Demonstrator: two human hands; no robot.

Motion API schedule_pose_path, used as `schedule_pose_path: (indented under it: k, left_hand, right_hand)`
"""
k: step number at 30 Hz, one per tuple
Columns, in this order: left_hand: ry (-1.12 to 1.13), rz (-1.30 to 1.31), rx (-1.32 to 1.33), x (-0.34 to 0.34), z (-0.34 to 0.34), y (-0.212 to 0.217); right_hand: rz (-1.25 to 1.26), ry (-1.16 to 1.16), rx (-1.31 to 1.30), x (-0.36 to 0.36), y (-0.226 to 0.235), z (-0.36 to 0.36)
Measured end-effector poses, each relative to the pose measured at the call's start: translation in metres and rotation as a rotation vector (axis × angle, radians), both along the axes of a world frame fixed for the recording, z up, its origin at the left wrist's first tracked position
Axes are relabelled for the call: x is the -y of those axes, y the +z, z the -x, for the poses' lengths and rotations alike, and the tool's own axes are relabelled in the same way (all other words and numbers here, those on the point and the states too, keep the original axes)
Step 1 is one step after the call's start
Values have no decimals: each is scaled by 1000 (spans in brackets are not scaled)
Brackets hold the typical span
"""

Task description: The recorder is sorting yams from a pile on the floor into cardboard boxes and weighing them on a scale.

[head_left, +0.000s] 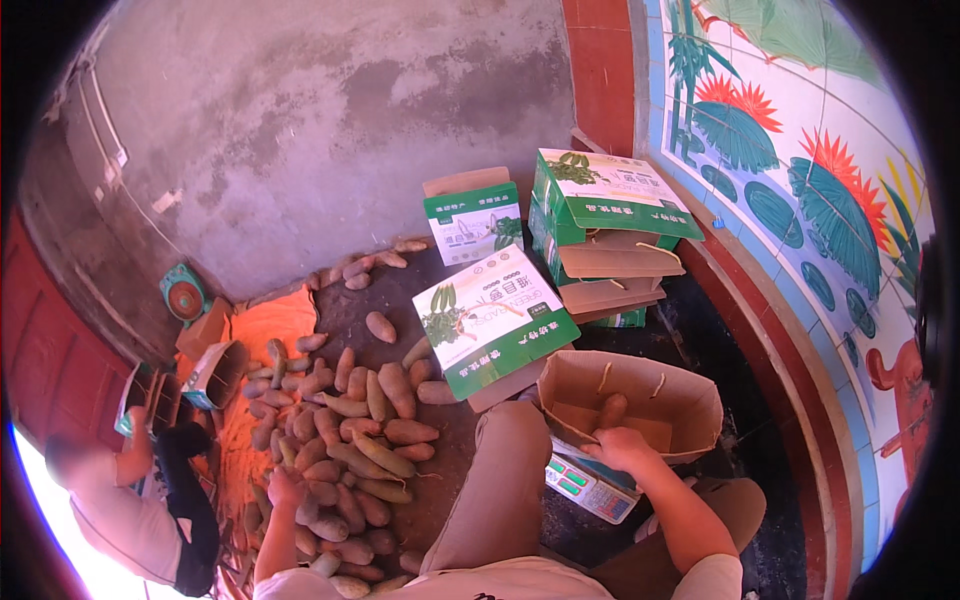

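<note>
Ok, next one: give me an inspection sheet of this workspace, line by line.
Surface: dark floor; orange cloth beneath part of the pile.
Job's things: piled reddish and greenish roots; open carton above a digital scale, one root visible inside.
Clutter: printed cartons beyond; green dial device by the wall.
Hands: left hand at the pile, grip unclear; right hand in the carton at that root, grip unclear.
Cables: pale conduit or cable on the left wall.
Surroundings: grey wall, painted wall right, red door left, another person working nearby.
</note>
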State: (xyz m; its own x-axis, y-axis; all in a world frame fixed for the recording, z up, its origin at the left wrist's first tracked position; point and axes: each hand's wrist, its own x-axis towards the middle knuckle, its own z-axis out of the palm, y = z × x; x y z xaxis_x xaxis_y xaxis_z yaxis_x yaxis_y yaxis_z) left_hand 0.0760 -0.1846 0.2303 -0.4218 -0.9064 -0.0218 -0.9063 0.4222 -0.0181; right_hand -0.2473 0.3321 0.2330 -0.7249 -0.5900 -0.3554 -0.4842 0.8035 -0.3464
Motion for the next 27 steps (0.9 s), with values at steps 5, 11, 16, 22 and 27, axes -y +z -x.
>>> schedule_pose_path:
  k: [5, 11, 16, 22, 27]
  left_hand:
    - [-113, -204, -798, 11, -14, 3]
    - [-248, -888, -1391, -116, 113, 102]
    - [-551, -1284, -1441, -199, 199, 137]
    - [-663, -1613, -1294, -281, 263, 141]
    - [-696, -1615, -1108, -311, 296, 135]
  right_hand:
    - [219, -38, -116, 16, 33, 7]
    - [669, -37, -375, 38, 77, 2]
    - [766, 205, -751, 48, 121, -11]
    - [654, 173, -851, 26, 126, -4]
    - [640, 63, -856, -5, 123, 10]
